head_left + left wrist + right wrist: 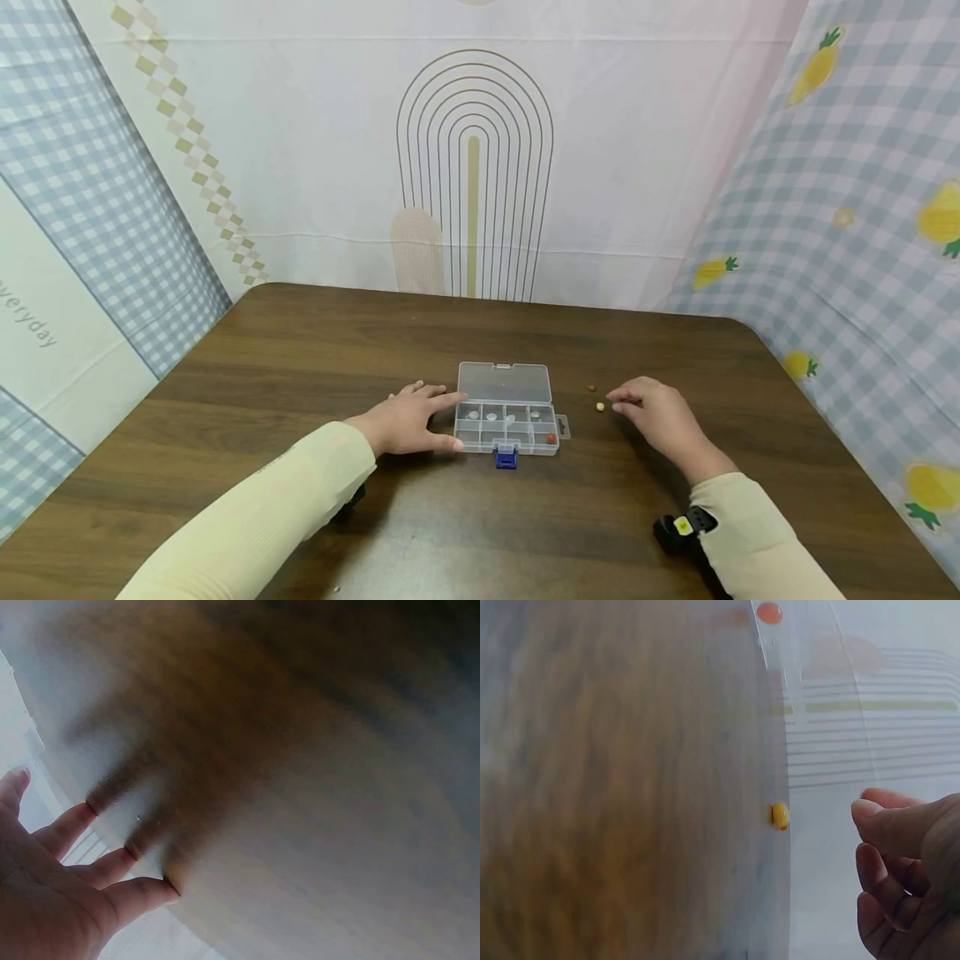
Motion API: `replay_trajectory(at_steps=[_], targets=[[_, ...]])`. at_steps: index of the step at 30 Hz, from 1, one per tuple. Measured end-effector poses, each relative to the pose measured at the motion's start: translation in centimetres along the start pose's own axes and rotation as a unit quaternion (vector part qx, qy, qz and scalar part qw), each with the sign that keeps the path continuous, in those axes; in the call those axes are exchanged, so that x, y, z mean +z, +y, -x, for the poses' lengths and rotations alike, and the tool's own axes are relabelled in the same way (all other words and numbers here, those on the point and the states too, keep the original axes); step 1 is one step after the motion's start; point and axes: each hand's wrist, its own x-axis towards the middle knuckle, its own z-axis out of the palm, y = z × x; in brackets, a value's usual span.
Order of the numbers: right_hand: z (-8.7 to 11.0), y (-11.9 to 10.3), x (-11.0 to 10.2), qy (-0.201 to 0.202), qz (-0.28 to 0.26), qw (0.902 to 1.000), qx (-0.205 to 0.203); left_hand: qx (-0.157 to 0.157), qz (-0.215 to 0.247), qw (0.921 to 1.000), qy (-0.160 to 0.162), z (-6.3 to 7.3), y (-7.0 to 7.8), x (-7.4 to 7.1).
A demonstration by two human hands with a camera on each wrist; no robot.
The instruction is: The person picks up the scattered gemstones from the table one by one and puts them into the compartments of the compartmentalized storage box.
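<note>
The box (pixel 480 448) sits on the table (pixel 337 333), its lid (pixel 504 383) laid back toward 12 o'clock. The work looks part done: clear bits (pixel 491 417) lie in the four back compartments and an orange bead (pixel 551 437) in the front one at 4 o'clock. Two seem left over — a yellow bead (pixel 600 407) off the box's 3 o'clock side and a brown bead (pixel 592 388) near it, toward 11. The left hand (pixel 408 421), at 9 o'clock, touches the box, thumb and forefinger spread apart. The right hand (pixel 660 417) has its fingertips just beside the yellow bead, thumb and forefinger close together — whether that grip pinches anything, I cannot tell.
</note>
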Motion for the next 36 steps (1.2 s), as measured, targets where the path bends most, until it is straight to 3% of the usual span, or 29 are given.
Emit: replay_trajectory(at_steps=[16, 36], targets=[[-0.2, -2.2, 0.1, 0.038, 0.043, 0.9958, -0.071, -0.001, 0.004, 1.0, -0.005, 0.1, 0.0, -0.1], [-0.3, -5.4, 0.9, 0.051, 0.027, 0.9935, -0.098, 0.002, 0.004, 1.0, -0.002, 0.1, 0.0, 0.0]])
